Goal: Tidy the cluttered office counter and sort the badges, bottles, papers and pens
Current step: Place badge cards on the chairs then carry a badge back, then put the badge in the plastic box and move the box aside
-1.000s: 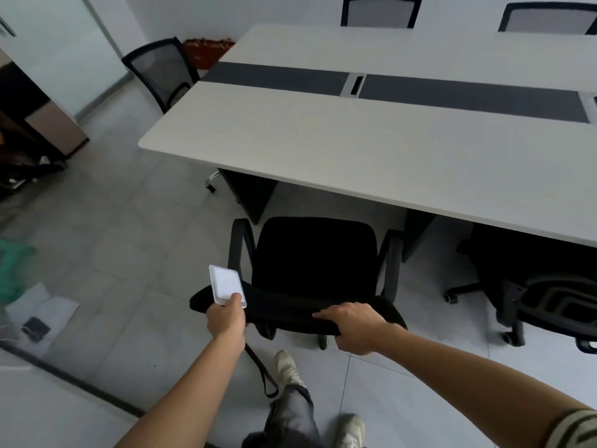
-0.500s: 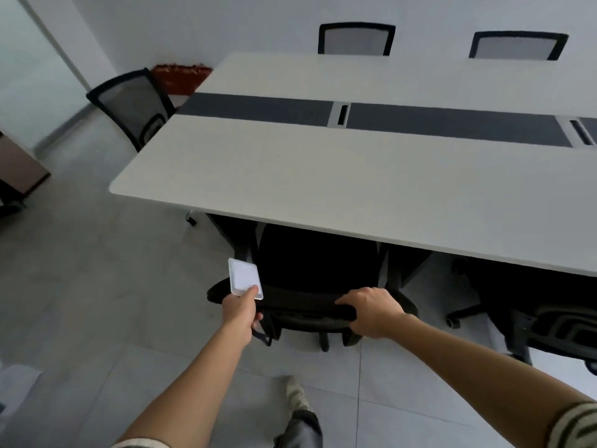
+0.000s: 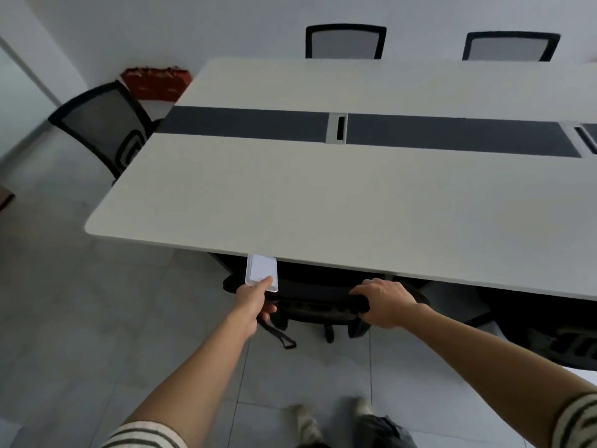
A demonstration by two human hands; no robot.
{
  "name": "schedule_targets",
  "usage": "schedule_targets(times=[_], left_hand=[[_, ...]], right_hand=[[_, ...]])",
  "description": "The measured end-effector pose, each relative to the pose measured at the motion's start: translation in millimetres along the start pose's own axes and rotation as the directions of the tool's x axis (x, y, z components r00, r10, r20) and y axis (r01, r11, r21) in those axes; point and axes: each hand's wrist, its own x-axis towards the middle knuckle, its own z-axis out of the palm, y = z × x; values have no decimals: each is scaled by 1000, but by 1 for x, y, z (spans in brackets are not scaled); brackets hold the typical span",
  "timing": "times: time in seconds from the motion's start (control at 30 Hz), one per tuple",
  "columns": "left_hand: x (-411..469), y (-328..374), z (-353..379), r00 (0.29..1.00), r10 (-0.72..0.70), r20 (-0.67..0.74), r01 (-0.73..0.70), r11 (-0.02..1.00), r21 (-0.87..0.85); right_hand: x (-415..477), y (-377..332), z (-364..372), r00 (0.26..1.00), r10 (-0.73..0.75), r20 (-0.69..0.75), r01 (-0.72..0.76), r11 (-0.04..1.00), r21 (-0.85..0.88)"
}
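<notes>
The left hand (image 3: 255, 302) pinches a white badge (image 3: 261, 272) by its bottom end, thumb on top. The badge stands up, and its top end is right at the near edge of the worktop (image 3: 323, 195). A black strap (image 3: 281, 337) hangs down from that hand in a loop, near the foot of the chair. The right hand (image 3: 384, 302) grips the top of a black office chair (image 3: 319, 295) that sits tucked under the worktop.

What could go wrong? The badge could bump the worktop edge and pop out of the pinch, because only its end is held. The loop could catch on the chair's wheels if the chair rolls. Then a tug could pull the badge away. I cannot tell if the left hand also leans on the chair.

Now the count: one badge, one strap, one worktop, two hands. There are five chairs: the held one, a mesh chair (image 3: 103, 127) at the left end, a first far chair (image 3: 345, 42), a second far chair (image 3: 512, 46), and a right chair (image 3: 549, 334). One red thing (image 3: 155, 82) sits by the wall. No bottles, papers or pens show.
</notes>
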Motion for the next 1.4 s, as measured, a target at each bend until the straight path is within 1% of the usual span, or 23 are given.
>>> schedule_targets(times=[0.1, 0.23, 0.3, 0.37, 0.4, 0.43, 0.53, 0.6, 0.73, 0.87, 0.93, 0.97, 1.0, 1.07, 1.1, 1.17, 1.27, 1.4], left_hand=[[8, 7, -2, 1000, -8, 9, 8, 999, -45], [11, 11, -21, 998, -27, -50, 18, 985, -169], [14, 13, -43, 994, -29, -108, 4, 975, -224], [11, 11, -70, 982, -32, -188, -21, 961, -275], [6, 11, -94, 970, -25, -243, -51, 952, -301], [3, 9, -100, 970, -17, -244, -56, 955, -291], [-14, 2, -153, 941, -24, -338, -93, 941, -326], [-27, -9, -195, 910, -38, -412, -123, 926, -357], [-43, -30, -273, 854, -100, -510, -156, 887, -434], [-39, -40, -361, 808, -130, -575, -200, 857, -475], [-34, -38, -407, 792, -126, -597, -221, 853, -473], [-32, -35, -426, 788, -127, -602, -228, 848, -477], [-33, -34, -461, 774, -127, -621, -244, 844, -477], [-34, -25, -497, 760, -121, -639, -260, 844, -469], [-34, -21, -526, 747, -115, -655, -277, 841, -464], [-32, -14, -565, 727, -114, -677, -297, 837, -459], [-21, -7, -617, 715, -121, -688, -306, 831, -464], [18, 6, -687, 712, -142, -687, -312, 813, -491]], right_hand=[[14, 2, -5, 997, -52, 54, 52, 999, 14], [33, -12, -12, 970, -207, 129, 205, 978, 30], [53, -35, -20, 952, -289, 100, 284, 957, 66], [70, -69, -29, 926, -374, 61, 367, 925, 101], [84, -96, -37, 902, -429, 43, 424, 901, 91], [87, -102, -37, 904, -428, 25, 423, 900, 102], [117, -157, -49, 859, -512, 7, 511, 858, 59], [139, -199, -58, 828, -560, 36, 560, 829, 10], [177, -288, -68, 787, -612, 77, 616, 787, -28], [214, -396, -72, 721, -688, 87, 693, 713, -103], [229, -453, -76, 694, -717, 72, 720, 689, -86], [236, -477, -78, 691, -720, 68, 723, 688, -65], [245, -519, -78, 680, -731, 64, 734, 678, -52], [253, -561, -83, 673, -737, 62, 740, 672, -30], [260, -593, -84, 659, -750, 57, 751, 660, -16], [269, -636, -86, 643, -763, 57, 764, 645, 13], [292, -690, -86, 633, -771, 74, 773, 634, -10], [350, -763, -87, 636, -766, 92, 771, 635, -37]])
